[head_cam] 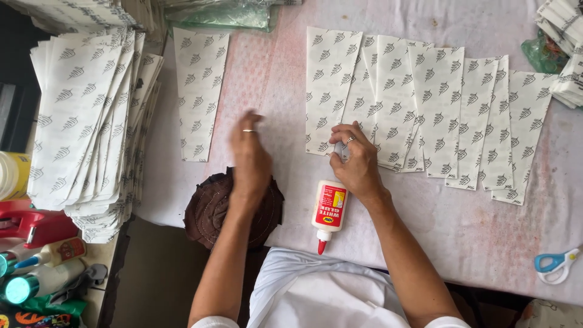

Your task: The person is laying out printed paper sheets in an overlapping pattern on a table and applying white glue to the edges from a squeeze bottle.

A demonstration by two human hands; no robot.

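Observation:
My right hand [354, 159] presses its fingertips on the lower edge of a row of overlapping white printed paper sheets [425, 115] spread across the table. A ring shows on one finger. My left hand [249, 155] hovers edge-on over the bare tablecloth, blurred, fingers together and holding nothing, also with a ring. It is between a single printed sheet [199, 91] on the left and the row on the right. A white glue bottle [328, 212] with a red label and red tip lies just below my right hand, tip toward me.
A tall fanned stack of printed sheets [91, 121] sits at the left. A dark brown cloth [212, 209] lies by my left wrist. More glue bottles [48, 261] and a red tool [30, 222] are at lower left. Blue-handled scissors [555, 264] lie at lower right.

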